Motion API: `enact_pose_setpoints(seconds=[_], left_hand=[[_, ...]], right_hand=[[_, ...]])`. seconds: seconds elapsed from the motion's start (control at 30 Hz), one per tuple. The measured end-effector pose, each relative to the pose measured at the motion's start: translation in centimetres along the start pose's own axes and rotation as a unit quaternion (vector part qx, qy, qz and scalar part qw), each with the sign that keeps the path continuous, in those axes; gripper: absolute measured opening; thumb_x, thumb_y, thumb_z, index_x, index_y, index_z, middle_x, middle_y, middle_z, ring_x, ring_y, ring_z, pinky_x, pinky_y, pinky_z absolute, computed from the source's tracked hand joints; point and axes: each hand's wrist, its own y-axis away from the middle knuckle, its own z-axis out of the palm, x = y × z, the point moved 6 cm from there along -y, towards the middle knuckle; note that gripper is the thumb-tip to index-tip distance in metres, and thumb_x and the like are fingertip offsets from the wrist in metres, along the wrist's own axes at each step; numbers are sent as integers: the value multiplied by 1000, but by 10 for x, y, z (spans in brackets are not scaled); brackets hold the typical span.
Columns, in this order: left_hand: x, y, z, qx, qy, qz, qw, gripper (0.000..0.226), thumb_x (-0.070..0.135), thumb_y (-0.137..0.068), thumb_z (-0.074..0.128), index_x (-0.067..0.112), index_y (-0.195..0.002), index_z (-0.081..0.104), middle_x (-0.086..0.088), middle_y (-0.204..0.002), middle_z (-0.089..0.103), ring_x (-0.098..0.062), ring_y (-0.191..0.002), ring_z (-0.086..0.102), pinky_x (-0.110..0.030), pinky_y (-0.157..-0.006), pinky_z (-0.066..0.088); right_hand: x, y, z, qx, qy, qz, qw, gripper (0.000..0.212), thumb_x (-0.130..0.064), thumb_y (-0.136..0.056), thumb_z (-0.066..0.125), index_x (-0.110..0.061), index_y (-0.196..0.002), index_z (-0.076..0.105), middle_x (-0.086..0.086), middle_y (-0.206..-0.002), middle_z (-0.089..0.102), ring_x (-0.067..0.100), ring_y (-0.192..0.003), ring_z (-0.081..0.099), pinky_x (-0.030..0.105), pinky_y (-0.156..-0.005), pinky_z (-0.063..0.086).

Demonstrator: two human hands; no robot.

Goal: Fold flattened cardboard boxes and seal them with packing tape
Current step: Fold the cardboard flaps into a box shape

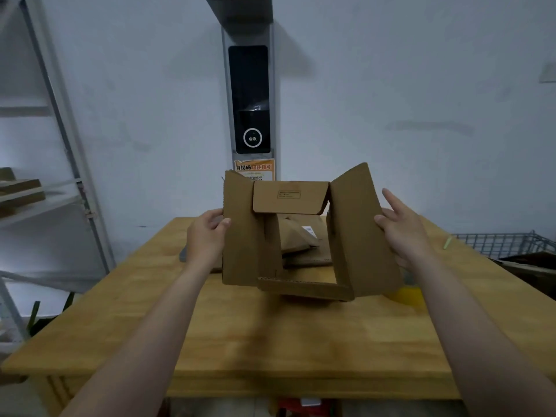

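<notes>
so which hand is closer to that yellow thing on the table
Right. The right hand rests against the right flap of the cardboard box, just above the blurry yellow object; the left hand grips the box's left edge, on the far side.

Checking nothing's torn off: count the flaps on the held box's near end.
4: left flap gripped by the left hand, top flap folded down, right flap at the right hand, bottom flap nearest the table. Far-end flaps are hidden.
</notes>
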Motion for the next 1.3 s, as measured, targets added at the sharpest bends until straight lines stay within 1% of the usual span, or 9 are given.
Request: enact_pose_setpoints(seconds=[0.23, 0.37, 0.5, 0.7, 0.77, 0.93, 1.1, 1.2, 1.3], left_hand=[[-39, -27, 18, 0, 82, -81, 993, 33, 17, -101, 62, 20, -133, 65, -3, -126, 71, -23, -117, 66, -52, -99, 55], [-40, -43, 19, -19, 80, -71, 994, 32, 20, -100, 64, 35, -128, 60, 1, -110, 73, -21, -113, 66, -51, -98, 55], [-31, -42, 27, -88, 90, -36, 991, 55, 16, -100, 65, 36, -146, 41, 15, -102, 68, -6, -105, 64, -32, -93, 52], [-54, -37, 23, -52, 95, -63, 992, 20, 11, -98, 65, 29, -99, 56, 5, -104, 76, -19, -104, 70, -51, -94, 56], [-51, -35, 22, -7, 45, -42, 998, 18, 8, -95, 66, 25, -89, 63, 4, -104, 72, -17, -106, 66, -43, -94, 54], [-54, -33, 37, -9, -5, -36, 999, 24, 10, -99, 63, 19, -120, 70, 6, -126, 61, -14, -121, 53, -29, -93, 45], [-60, -37, 53, -43, -9, -33, 998, 32, 14, -102, 60, 21, -133, 61, 4, -142, 55, -18, -135, 46, -28, -96, 39], [-68, -41, 62, -60, -6, -25, 998, 35, 14, -102, 59, 22, -136, 57, 1, -145, 52, -19, -137, 44, -29, -99, 39], [-72, -41, 73, -87, -47, -10, 995, 36, 16, -102, 60, 23, -137, 55, -4, -151, 40, -19, -137, 42, -40, -110, 39]], right_hand=[[27, -30, 14, 37, 47, -57, 997, 47, -5, -103, 50, -36, -139, 57, -2, -125, 69, 16, -117, 63, 46, -94, 57], [19, -47, 8, 90, 49, -69, 992, 35, -4, -101, 52, -31, -116, 69, -8, -115, 67, 16, -112, 63, 48, -96, 56], [11, -56, 4, 122, 61, -71, 988, 37, -5, -103, 48, -24, -122, 73, -3, -130, 64, 20, -124, 58, 44, -104, 52], [21, -48, 7, 119, 92, -75, 986, 39, -4, -104, 45, -23, -127, 70, 0, -138, 61, 20, -127, 56, 35, -106, 49], [25, -46, 9, 114, 117, -89, 983, 41, -2, -103, 45, -22, -131, 67, 1, -140, 60, 20, -131, 53, 28, -105, 45], [44, -46, 18, 84, 190, -99, 973, 49, -8, -103, 52, -22, -150, 49, 5, -147, 51, 23, -134, 47, 30, -106, 40], [77, -54, 32, 5, 366, -9, 931, 59, -39, -105, 48, -27, -160, 27, 1, -170, 2, 39, -149, 10, 50, -120, 19], [80, -54, 34, 12, 374, -33, 927, 49, -36, -104, 52, -28, -152, 42, 2, -162, 19, 37, -143, 19, 51, -117, 24], [74, -56, 35, 8, 302, -91, 949, 37, -19, -99, 63, -22, -135, 57, 3, -138, 41, 29, -130, 45, 41, -109, 41]])
